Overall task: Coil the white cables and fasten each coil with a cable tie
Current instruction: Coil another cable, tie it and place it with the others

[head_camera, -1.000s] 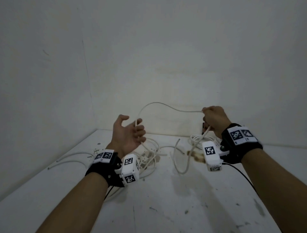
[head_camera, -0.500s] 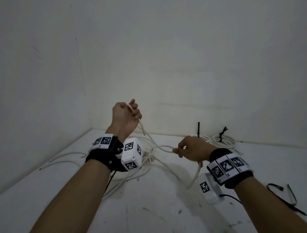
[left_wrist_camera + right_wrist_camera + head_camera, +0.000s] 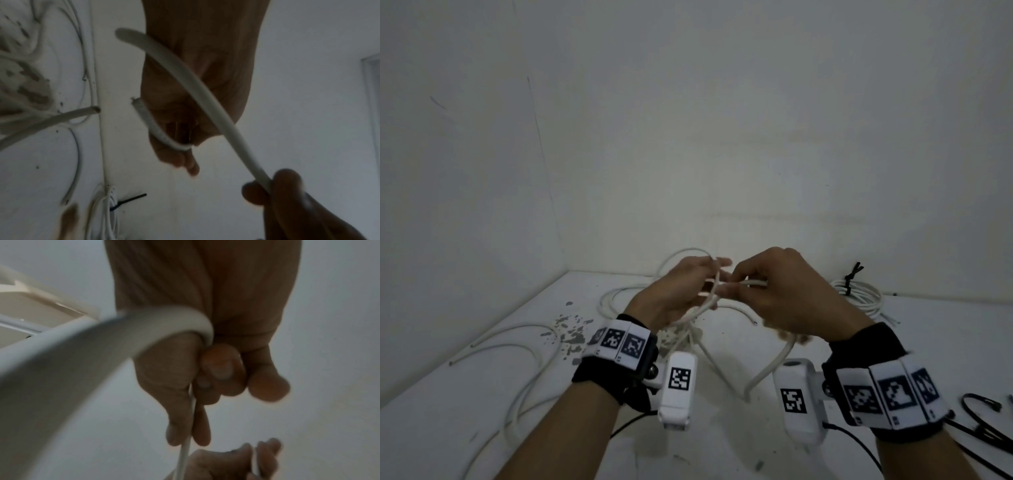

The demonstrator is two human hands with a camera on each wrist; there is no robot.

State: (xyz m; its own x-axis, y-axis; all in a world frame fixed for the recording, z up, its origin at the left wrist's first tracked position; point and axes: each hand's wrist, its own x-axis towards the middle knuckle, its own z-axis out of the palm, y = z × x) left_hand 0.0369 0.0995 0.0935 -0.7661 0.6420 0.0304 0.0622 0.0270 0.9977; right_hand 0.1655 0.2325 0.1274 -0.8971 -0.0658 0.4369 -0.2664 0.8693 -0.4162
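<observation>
Both hands meet above the middle of the table. My left hand (image 3: 702, 284) holds a white cable (image 3: 751, 283); one loop of it arches over the fingers. In the left wrist view the cable's cut end (image 3: 144, 113) curls inside the left hand's fingers (image 3: 176, 155). My right hand (image 3: 743, 286) pinches the same cable just right of the left hand. The slack hangs from the right hand to the table (image 3: 770, 370). The right wrist view shows the cable (image 3: 86, 356) wrapped round the right hand (image 3: 209, 379), then running on to the left hand (image 3: 232, 459).
A finished white coil (image 3: 861, 296) with a black cable tie (image 3: 852, 274) lies at the back right. A tangle of white cables (image 3: 616, 301) sits under the hands, and loose ones (image 3: 517, 346) trail left. Black ties (image 3: 979, 404) lie at the right edge. Walls close the left and back.
My right hand has risen from low on the right to meet the left hand. The left hand has come down a little, and a cable loop now stands over it.
</observation>
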